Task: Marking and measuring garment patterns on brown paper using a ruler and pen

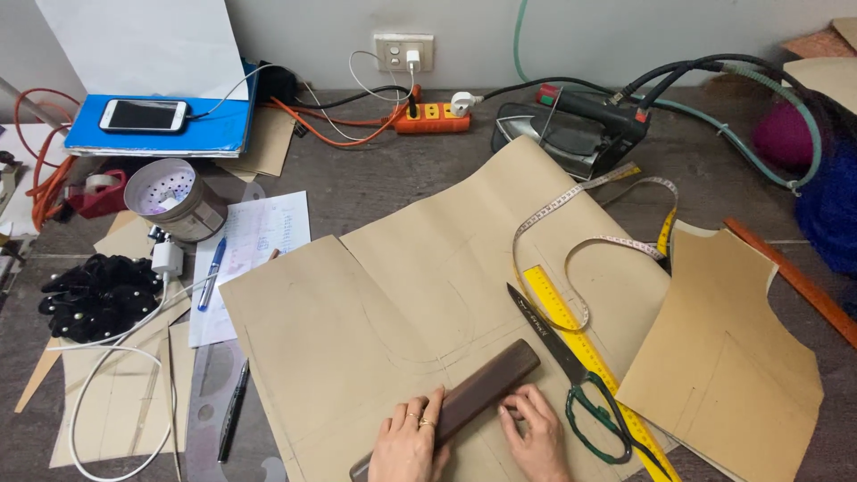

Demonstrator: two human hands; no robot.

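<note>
1. Both hands are down at the near edge of the surface [375, 178], pressing on a dark brown wooden bar [464, 402] that lies slantwise across a big sheet of tan pattern paper [402, 295].
2. The left hand [409, 444] lies flat over the lower end of the bar, fingers together and laid along it, rings showing; it grips nothing, it just bears down.
3. The right hand [536, 433] sits just beside the bar's middle, fingers curled, tips touching the bar's edge and the paper. No pen or chalk shows in it, though the fingertips are partly hidden.
4. How far along? The tan sheet already carries faint drawn curves and straight lines, so marking looks well under way; the sheet itself appears uncut along those lines.
5. A separate shaped paper piece [723, 357] lies to the right, already cut out, by my reading.
6. Black-bladed scissors with green handles [571, 375] rest unused, crossing a yellow ruler [585, 353] just right of the hands, with a measuring tape [580, 241] looping above.
7. Further back: an iron [571, 129], an orange power strip [431, 116], a phone [143, 114] on a blue folder [161, 134].
8. To the left, a pen [212, 272] on a written sheet, a black pen [234, 411] and a tin [174, 198].
</note>
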